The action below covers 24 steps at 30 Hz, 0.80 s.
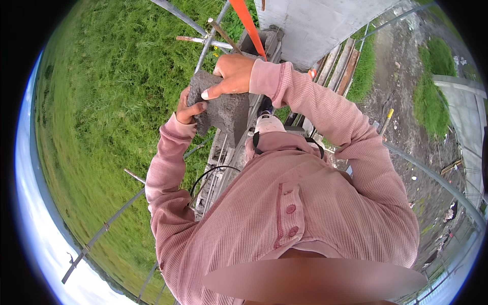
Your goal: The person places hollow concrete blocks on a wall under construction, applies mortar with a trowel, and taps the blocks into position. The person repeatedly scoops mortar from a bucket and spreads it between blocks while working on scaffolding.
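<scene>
A rough grey concrete block point(223, 111) is held up in front of me, above the narrow block wall course. My left hand point(187, 107) grips its left edge, with the thumb laid over the near face. From the far right side my right hand point(234, 76) clasps the top of the block, thumb pressed on its surface. The fingers behind the block are partly hidden. Just beyond it, a hollow block point(259, 38) sits on the wall by the concrete face.
An orange pole point(247, 25) rises beyond my right hand, beside crossed scaffold pipes point(207, 43). A smooth grey concrete wall point(320, 30) stands ahead. Planks point(341, 66) lie at the right; a steep grassy slope point(112, 117) fills the left. A black cable point(203, 175) loops near my left forearm.
</scene>
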Tool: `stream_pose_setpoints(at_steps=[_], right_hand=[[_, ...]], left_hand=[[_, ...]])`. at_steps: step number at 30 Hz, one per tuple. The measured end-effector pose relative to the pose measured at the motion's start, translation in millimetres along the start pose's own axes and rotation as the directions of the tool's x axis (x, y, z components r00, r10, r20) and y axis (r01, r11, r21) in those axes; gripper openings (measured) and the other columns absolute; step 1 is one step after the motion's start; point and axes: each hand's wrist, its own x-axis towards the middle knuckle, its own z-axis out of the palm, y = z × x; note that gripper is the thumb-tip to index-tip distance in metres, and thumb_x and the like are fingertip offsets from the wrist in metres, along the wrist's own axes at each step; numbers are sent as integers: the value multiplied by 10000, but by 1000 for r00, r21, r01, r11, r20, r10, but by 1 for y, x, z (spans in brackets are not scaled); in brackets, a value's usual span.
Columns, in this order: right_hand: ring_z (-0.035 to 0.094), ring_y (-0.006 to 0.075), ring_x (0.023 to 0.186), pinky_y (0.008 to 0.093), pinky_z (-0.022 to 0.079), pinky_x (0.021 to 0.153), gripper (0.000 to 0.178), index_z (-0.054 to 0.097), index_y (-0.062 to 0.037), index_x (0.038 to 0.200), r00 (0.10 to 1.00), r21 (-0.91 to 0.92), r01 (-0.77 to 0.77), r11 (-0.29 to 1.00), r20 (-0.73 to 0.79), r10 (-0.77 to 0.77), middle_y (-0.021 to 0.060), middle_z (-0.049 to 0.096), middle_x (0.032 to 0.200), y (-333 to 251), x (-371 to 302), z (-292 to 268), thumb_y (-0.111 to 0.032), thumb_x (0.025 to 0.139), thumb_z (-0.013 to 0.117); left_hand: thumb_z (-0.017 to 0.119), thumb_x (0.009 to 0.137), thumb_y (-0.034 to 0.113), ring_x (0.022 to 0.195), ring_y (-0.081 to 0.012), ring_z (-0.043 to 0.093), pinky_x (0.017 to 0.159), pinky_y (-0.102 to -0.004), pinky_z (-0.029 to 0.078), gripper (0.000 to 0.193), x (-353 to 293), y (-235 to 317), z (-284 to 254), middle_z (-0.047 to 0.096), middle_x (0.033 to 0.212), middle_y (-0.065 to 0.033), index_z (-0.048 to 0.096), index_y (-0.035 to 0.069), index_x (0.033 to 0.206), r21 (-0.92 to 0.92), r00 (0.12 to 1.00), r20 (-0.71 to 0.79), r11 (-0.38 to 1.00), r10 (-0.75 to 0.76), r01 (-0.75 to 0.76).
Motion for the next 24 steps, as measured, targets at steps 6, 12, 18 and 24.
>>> stream_pose_setpoints(at_steps=[6,12,18,24], right_hand=[[623,232,1069,359,532,818,603,557,-17,1285,994,816,103,569,-62,-92,133,641,1151,20,4,33,-499,923,549],[704,192,822,280,552,721,418,633,23,1098,903,975,136,175,-194,382,125,706,946,161,-59,38,-362,966,537],[630,139,775,290,504,688,357,662,-19,1079,661,975,164,147,-219,718,82,693,953,298,-26,53,-327,981,510],[550,108,899,293,451,798,366,633,-38,1177,660,984,156,84,-167,732,53,650,1128,362,60,63,-308,1012,449]], left_hand=[[665,706,231,1113,-352,582,967,-496,479,724,-33,-43,-60,565,1253,-200,424,-14,1343,-393,981,-195,915,16,-93],[620,730,199,1069,-378,576,946,-540,455,578,7,-44,-157,608,1177,-163,505,28,1269,-348,855,-517,921,-34,-174],[610,728,157,999,-333,613,894,-490,500,546,166,-5,-207,620,1123,-143,511,6,1244,-23,875,-448,976,184,-217],[592,729,29,886,-247,621,830,-400,515,499,317,-19,-162,621,1050,-116,515,28,1222,99,894,-297,942,336,-321]])
